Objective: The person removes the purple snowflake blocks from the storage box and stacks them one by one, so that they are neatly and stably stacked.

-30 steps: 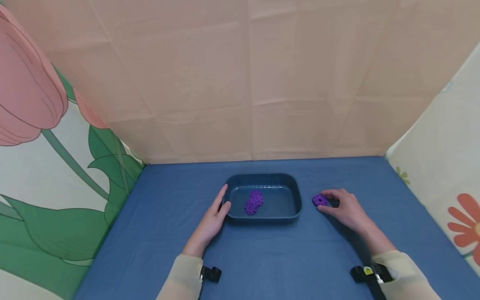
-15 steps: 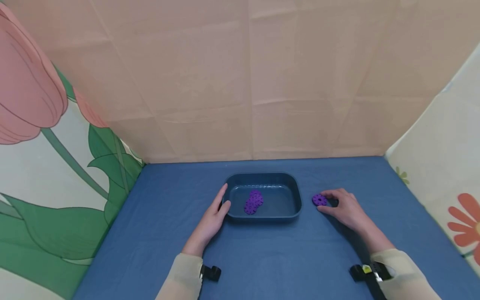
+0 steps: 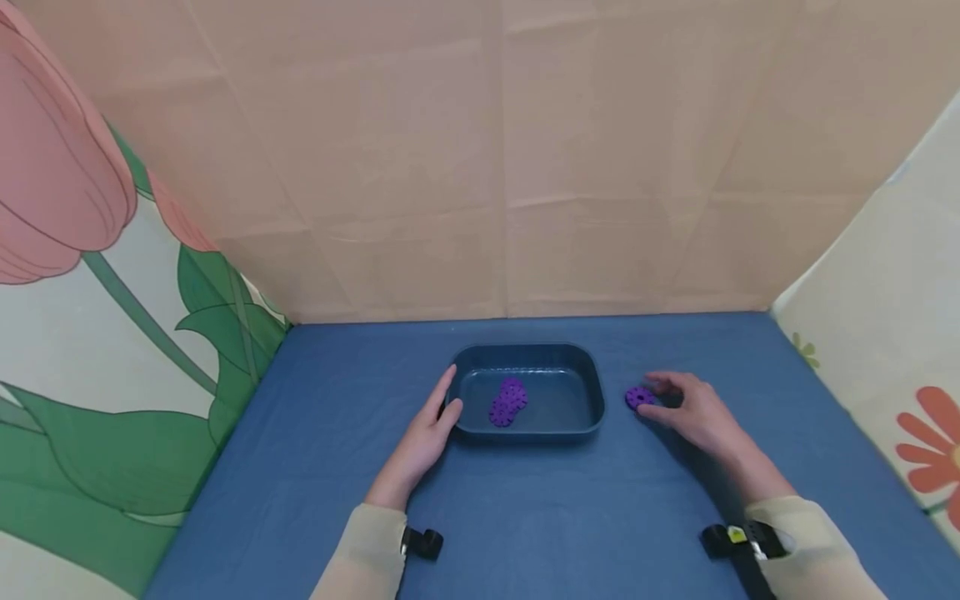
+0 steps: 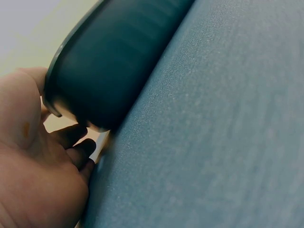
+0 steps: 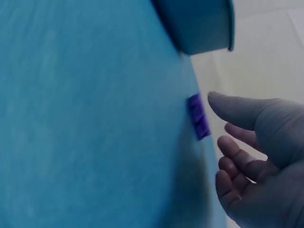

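A dark blue rectangular tray stands on the blue table. My left hand holds its front left corner, with the thumb at the rim and fingers along the left wall. Two purple notched discs lie overlapping inside the tray, left of its middle. Another purple notched disc, with a hole in its centre, lies on the table to the right of the tray. My right hand hovers at that disc, thumb and fingers parted around its right side. In the right wrist view, a gap shows between the fingertips and the disc.
The blue table ends at a beige cloth backdrop behind the tray. A tulip-printed panel borders the left side and a flower-printed white panel the right. Black camera mounts sit on both wrists.
My right hand's fingers have spread a little and shifted slightly up at the disc on the table. That disc, the tray and my left hand have stayed in place.
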`<control>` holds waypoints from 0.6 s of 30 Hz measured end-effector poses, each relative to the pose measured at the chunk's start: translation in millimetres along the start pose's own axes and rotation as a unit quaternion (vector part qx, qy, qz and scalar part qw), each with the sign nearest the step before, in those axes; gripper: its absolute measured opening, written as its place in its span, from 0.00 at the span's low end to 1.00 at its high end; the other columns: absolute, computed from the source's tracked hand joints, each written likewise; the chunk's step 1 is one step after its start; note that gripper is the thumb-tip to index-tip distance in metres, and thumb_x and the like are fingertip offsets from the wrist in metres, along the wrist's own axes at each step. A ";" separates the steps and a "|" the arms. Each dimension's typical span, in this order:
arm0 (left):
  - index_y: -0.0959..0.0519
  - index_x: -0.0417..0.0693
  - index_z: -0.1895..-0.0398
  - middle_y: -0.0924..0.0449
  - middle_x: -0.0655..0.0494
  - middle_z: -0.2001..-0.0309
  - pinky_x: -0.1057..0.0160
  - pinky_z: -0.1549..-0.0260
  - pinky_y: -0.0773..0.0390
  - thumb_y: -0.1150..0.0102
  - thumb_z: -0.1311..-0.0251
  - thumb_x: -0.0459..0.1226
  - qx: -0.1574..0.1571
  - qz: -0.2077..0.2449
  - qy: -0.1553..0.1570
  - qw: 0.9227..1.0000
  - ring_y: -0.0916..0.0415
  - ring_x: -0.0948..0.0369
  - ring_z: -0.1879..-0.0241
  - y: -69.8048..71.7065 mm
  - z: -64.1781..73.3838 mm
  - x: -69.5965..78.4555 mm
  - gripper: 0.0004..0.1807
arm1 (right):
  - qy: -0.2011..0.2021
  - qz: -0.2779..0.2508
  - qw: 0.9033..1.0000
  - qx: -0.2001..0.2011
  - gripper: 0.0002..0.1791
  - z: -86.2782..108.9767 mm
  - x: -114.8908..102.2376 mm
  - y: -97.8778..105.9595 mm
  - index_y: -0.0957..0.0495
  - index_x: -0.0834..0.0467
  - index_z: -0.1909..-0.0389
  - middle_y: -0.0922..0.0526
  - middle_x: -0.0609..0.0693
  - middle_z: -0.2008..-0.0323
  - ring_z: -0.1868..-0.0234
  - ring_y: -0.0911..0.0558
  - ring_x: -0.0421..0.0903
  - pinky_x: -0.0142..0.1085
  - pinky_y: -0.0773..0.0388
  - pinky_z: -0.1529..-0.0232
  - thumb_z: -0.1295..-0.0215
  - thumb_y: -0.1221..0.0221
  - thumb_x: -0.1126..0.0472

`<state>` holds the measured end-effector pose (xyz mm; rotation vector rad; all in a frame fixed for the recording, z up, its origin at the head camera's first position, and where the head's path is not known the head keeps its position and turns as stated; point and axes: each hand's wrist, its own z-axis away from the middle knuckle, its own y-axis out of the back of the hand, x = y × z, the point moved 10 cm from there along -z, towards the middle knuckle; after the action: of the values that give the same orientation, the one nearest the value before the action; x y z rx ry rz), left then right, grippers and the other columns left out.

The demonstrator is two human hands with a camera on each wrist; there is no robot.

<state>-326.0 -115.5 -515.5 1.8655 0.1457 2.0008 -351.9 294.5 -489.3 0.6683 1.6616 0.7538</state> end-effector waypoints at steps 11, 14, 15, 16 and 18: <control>0.56 0.76 0.23 0.59 0.74 0.25 0.45 0.30 0.54 0.59 0.30 0.60 -0.015 -0.005 -0.005 1.000 0.63 0.62 0.26 2.0 14.9 27.7 0.35 | 0.087 -0.024 0.995 0.042 0.28 -7.2 -86.5 11.9 0.22 0.52 0.41 0.23 0.48 0.56 0.53 0.26 0.48 0.48 0.28 0.55 0.42 0.30 0.50; 0.56 0.76 0.23 0.59 0.74 0.25 0.45 0.30 0.54 0.58 0.30 0.60 -0.016 -0.004 -0.005 1.000 0.63 0.62 0.26 1.9 14.9 26.9 0.35 | 0.109 -0.034 0.993 0.028 0.27 -11.1 -108.7 2.8 0.23 0.49 0.41 0.24 0.47 0.55 0.53 0.26 0.47 0.48 0.28 0.55 0.43 0.30 0.50; 0.56 0.76 0.23 0.59 0.74 0.25 0.45 0.30 0.54 0.58 0.30 0.60 -0.017 -0.005 -0.005 1.000 0.63 0.62 0.26 1.8 14.7 26.9 0.35 | 0.114 -0.036 0.993 0.021 0.27 -12.5 -115.1 -1.2 0.23 0.48 0.41 0.24 0.46 0.55 0.53 0.26 0.47 0.48 0.27 0.54 0.43 0.30 0.50; 0.56 0.76 0.23 0.59 0.74 0.25 0.45 0.30 0.54 0.58 0.30 0.60 -0.017 -0.005 -0.005 1.000 0.62 0.62 0.26 1.8 14.5 26.7 0.35 | 0.119 -0.041 0.992 0.013 0.27 -13.9 -121.6 -5.4 0.23 0.48 0.41 0.24 0.46 0.54 0.53 0.26 0.47 0.48 0.27 0.53 0.43 0.30 0.51; 0.56 0.76 0.23 0.59 0.73 0.25 0.45 0.30 0.54 0.58 0.30 0.60 -0.018 -0.006 -0.005 1.000 0.62 0.62 0.26 1.5 14.1 26.4 0.35 | 0.128 -0.047 0.991 -0.001 0.27 -16.5 -133.7 -14.0 0.23 0.46 0.42 0.24 0.44 0.54 0.52 0.25 0.48 0.48 0.27 0.52 0.43 0.29 0.52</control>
<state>-313.4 -110.2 -488.8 1.8478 0.1168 1.9719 -341.6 181.5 -415.2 0.5027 1.9123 0.7983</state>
